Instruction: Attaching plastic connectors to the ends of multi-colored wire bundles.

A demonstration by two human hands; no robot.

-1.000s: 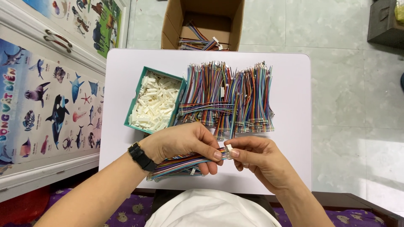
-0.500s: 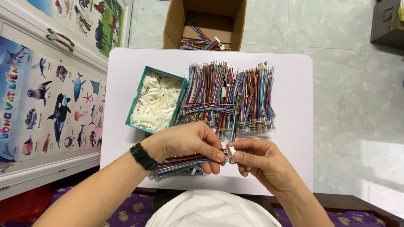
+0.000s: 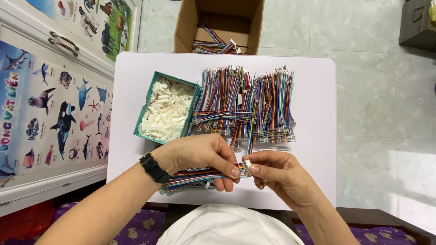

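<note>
Fingertips (image 3: 235, 171) of the left hand (image 3: 197, 154) pinch down on a flat bundle of multicoloured wires (image 3: 195, 176), thumb on top, the other fingers curled underneath. Right up against them, the right hand (image 3: 277, 174) has thumb and forefinger clamped on a small white plastic connector (image 3: 247, 166) that meets the wire ends, just above the near edge of the white table (image 3: 318, 136). Both wrists angle inward, so the two hands meet knuckle to knuckle at the middle. A black wristwatch (image 3: 152, 167) wraps the left wrist.

The bundle trails off to the left under the palm, thin, glossy strands lying side by side like a ribbon. Behind the hands lie heaps of loose wires (image 3: 247, 106) in red, blue, green, yellow and more, bare metal tips pointing away; too many to count. One teal rectangular tray (image 3: 146, 113) sits to the left of them, filled with little white connector housings (image 3: 167, 114), blocky and matte, a jumbled pile.

Beyond the table, one open cardboard box (image 3: 256, 27) stands on the pale tiled floor (image 3: 372, 68) with more coloured wire sets (image 3: 218, 44) inside. A sea-animal poster (image 3: 50, 109) covers the cabinet at left.
</note>
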